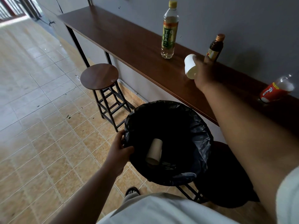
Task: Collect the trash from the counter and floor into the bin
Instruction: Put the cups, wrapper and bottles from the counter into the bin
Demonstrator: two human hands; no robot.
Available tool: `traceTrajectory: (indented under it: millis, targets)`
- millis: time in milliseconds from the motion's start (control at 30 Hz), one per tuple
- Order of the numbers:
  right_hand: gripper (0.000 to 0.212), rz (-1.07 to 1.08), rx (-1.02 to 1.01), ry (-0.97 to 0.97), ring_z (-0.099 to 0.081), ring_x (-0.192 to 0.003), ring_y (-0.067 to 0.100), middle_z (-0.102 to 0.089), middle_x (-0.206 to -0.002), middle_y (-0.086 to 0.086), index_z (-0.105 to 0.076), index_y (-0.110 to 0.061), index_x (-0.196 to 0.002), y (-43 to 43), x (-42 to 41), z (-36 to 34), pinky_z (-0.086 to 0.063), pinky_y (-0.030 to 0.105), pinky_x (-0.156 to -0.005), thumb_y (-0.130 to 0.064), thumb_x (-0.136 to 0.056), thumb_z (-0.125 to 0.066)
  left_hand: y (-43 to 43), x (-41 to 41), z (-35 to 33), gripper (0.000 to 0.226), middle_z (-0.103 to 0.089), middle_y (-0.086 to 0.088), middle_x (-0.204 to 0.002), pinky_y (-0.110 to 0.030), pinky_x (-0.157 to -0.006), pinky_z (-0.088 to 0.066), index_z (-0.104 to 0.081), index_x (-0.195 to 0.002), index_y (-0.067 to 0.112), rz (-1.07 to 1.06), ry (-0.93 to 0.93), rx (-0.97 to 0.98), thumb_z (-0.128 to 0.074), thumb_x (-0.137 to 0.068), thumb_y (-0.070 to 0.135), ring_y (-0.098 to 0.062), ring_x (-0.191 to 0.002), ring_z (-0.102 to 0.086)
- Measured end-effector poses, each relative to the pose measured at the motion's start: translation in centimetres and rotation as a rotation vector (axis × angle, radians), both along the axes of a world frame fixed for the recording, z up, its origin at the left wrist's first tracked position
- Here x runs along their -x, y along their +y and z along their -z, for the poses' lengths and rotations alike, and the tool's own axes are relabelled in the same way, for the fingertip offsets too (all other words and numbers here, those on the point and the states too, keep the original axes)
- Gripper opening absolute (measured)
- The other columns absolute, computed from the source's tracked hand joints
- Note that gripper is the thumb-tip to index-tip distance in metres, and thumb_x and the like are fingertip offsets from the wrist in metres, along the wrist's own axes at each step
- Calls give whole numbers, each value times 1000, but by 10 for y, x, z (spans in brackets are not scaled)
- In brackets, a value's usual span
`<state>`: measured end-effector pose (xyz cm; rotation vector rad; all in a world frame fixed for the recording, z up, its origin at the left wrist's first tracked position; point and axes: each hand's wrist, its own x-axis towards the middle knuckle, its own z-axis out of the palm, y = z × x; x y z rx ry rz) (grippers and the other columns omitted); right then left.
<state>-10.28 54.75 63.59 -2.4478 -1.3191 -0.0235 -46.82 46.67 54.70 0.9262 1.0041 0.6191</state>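
Gripping a white cup [190, 66] over the counter [132, 44], right hand [204, 73] fingers wrapped around it.
Holding the bin [168, 143] by its near-left rim, left hand [120, 151] fingers clamped on the black liner; a cardboard tube [154, 151] inside; tea bottle [169, 29], brown bottle [215, 46] and red can [275, 90] standing farther along the counter.

Left hand [119, 149] gripping, right hand [204, 73] outstretched, fingers closed

A black-lined round bin [168, 143] sits at lower centre, a cardboard tube [154, 151] inside; the long wooden counter [123, 39] crosses the upper right, a round wooden stool [99, 76] left of it
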Motion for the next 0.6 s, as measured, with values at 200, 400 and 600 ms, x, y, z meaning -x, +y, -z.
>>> traceTrajectory:
  millis: [200, 400, 600]
  targets:
    - [48, 84, 21, 8, -52, -121, 33, -53, -133, 22, -49, 0, -132, 18, -5, -4, -41, 29, -95, -30, -95, -53, 5, -1, -2, 65, -57, -17, -121, -31, -61, -57, -46, -129, 20, -22, -30, 14, -52, -81, -22, -28, -93, -68]
    - [42, -90, -147, 60, -50, -121, 41, -54, -132, 27, -49, -12, -138, -8, 9, -22, -40, 36, -97, -4, -97, -39, 12, -3, -3, 66, -55, -19, -121, -29, -60, -57, -44, -132, 19, -22, -16, 7, -51, -81, -22, -32, -96, -65]
    - [45, -399, -326, 109, -63, -112, 23, -66, -124, 10, -61, -18, -128, -68, 63, -12, -48, 28, -97, -3, -86, -52, 14, -5, -6, 63, -57, -16, -120, -35, -64, -59, -50, -117, 30, -14, -14, -9, -53, -81, -21, -33, -99, -66]
